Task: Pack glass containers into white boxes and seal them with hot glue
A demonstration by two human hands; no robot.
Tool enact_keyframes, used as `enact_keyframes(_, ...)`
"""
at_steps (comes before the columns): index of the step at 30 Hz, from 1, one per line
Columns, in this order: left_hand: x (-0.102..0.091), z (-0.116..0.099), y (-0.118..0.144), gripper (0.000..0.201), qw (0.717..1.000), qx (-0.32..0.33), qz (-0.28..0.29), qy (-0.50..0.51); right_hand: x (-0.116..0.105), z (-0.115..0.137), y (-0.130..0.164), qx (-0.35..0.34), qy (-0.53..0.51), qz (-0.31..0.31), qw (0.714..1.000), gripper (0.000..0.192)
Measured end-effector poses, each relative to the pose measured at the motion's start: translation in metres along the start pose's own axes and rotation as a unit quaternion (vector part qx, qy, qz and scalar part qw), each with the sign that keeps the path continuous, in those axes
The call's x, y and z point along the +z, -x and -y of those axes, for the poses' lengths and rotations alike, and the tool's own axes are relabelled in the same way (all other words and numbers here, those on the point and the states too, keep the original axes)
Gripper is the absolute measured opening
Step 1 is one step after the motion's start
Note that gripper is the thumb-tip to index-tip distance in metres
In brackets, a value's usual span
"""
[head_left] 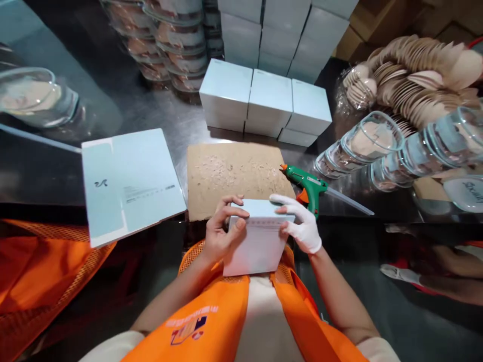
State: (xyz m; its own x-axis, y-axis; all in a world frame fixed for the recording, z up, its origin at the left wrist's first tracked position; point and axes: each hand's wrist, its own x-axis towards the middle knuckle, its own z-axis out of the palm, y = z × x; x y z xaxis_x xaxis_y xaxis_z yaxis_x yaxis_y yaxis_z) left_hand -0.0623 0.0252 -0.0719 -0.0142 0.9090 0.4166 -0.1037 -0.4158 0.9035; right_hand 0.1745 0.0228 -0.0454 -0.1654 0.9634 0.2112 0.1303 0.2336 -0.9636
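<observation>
Close to my body I hold a white carton box (pixel 256 246), one hand on each side, above the near edge of the table. My bare left hand (pixel 226 226) grips its left side, thumb on the face toward me and fingers over the top. On the right, my right hand (pixel 302 226), in a white glove with bare fingertips showing, clasps the other side. Just beyond the box lies a glue-marked cardboard sheet (pixel 234 166). A green hot glue gun (pixel 307 183) with an orange nozzle and trigger rests at the sheet's right edge, a glue stick in its back.
Flat light-blue cartons (pixel 132 186) lie at left. White boxes (pixel 269 95) stand in rows behind the cardboard. Stacked clear cups (pixel 181 45) stand at back left, more cups (pixel 358 143) at right near piled wooden spoons (pixel 426 80). Another person's gloved hand (pixel 400 274) shows at right.
</observation>
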Motion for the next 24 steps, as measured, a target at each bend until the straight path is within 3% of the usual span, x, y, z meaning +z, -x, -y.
enact_keyframes(2, -0.003, -0.001, -0.003, 0.026, 0.998, -0.027, -0.05, 0.015, 0.005, -0.013, 0.013, -0.017, -0.025, -0.121, 0.992, 0.089)
enact_keyframes(4, -0.007, -0.003, -0.01, 0.028, 0.987, -0.082, -0.134, 0.017, 0.006, -0.027, 0.03, -0.058, 0.034, -0.186, 0.98, 0.108)
enact_keyframes(5, -0.008, -0.005, -0.015, 0.031, 0.977, -0.12, -0.173, 0.024, 0.005, -0.033, 0.039, -0.074, 0.098, -0.175, 0.977, 0.103)
enact_keyframes(8, -0.011, -0.008, -0.035, 0.045, 0.947, -0.228, -0.204, 0.099, -0.003, -0.04, 0.056, -0.072, 0.314, -0.015, 0.947, 0.04)
enact_keyframes(9, -0.013, -0.009, -0.042, 0.051, 0.941, -0.249, -0.187, 0.131, -0.006, -0.038, 0.056, -0.073, 0.364, 0.043, 0.928, 0.03)
enact_keyframes(11, -0.017, -0.008, -0.053, 0.073, 0.944, -0.235, -0.157, 0.169, -0.012, -0.027, 0.04, -0.111, 0.428, 0.093, 0.892, 0.029)
enact_keyframes(14, -0.031, -0.004, -0.058, 0.107, 0.968, -0.107, -0.187, 0.126, -0.014, 0.006, -0.023, -0.227, 0.495, 0.024, 0.839, 0.04)
enact_keyframes(17, -0.048, -0.002, -0.051, 0.108, 0.976, -0.02, -0.218, 0.014, 0.002, 0.043, -0.126, -0.285, 0.561, -0.032, 0.777, 0.051)
enact_keyframes(21, -0.071, -0.008, -0.043, 0.083, 0.979, -0.022, -0.165, -0.115, 0.034, 0.064, -0.267, -0.231, 0.585, -0.045, 0.776, 0.07)
enact_keyframes(24, -0.105, -0.015, -0.041, 0.07, 0.948, -0.02, -0.191, -0.255, 0.049, 0.055, -0.328, -0.18, 0.596, -0.04, 0.782, 0.075)
